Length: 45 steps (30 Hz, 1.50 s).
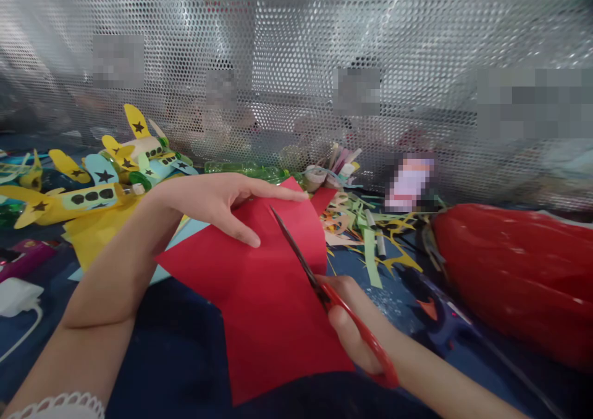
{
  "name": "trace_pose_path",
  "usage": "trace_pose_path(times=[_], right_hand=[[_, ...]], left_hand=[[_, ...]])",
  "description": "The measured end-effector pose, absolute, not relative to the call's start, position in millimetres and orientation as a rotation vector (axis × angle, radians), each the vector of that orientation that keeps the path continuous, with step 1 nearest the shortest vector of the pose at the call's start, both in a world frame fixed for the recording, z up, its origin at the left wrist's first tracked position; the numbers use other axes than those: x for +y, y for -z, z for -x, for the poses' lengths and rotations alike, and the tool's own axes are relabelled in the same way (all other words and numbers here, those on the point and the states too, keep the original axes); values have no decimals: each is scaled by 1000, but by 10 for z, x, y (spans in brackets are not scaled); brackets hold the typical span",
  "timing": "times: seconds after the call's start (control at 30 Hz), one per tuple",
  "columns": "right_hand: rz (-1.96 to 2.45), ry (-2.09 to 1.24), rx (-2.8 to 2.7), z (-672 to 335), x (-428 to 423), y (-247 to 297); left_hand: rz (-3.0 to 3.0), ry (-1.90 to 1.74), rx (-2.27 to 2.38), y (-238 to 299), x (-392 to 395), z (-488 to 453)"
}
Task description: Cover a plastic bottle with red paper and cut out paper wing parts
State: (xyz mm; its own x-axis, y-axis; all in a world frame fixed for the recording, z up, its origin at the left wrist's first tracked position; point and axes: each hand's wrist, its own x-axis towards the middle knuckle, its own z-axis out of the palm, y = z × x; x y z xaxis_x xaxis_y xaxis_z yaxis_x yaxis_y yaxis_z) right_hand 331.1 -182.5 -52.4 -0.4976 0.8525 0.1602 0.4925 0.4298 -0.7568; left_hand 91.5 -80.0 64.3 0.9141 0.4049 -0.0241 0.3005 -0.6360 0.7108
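We noted a red sheet (269,311) held up over the dark blue bench (180,326), curved along its right side. Our left hand (210,199) lay across its upper part, thumb and fingers spread wide; we could not tell whether any finger gripped from beneath. Our right hand (364,308) was curled around the handles of the scissors (319,288), whose blades lay over the sheet, tip pointing up and left. Blades looked near together; no cut edge could be made out beside them.

Risks, in our judgement: the tip sat just beside the left fingers, so a forward slip could nick them. The curve could spring and throw a cut off line, as the lower part appeared unsupported. Offcuts could get lost among the paper scraps (349,212) beyond, near the green bottles (241,170).
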Motion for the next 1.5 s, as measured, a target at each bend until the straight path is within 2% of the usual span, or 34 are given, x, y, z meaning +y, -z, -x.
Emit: trace_pose_path(times=[0.43, 0.93, 1.5], right_hand=[[1180, -991, -2047, -3335, -1836, 595], [1134, -902, -2079, -3345, -1840, 588], [1075, -881, -2126, -3296, -1830, 488]], left_hand=[[-2304, -201, 469, -619, -772, -904], [-2297, -338, 535, -576, -696, -856], [-2081, -165, 428, -512, -720, -949]])
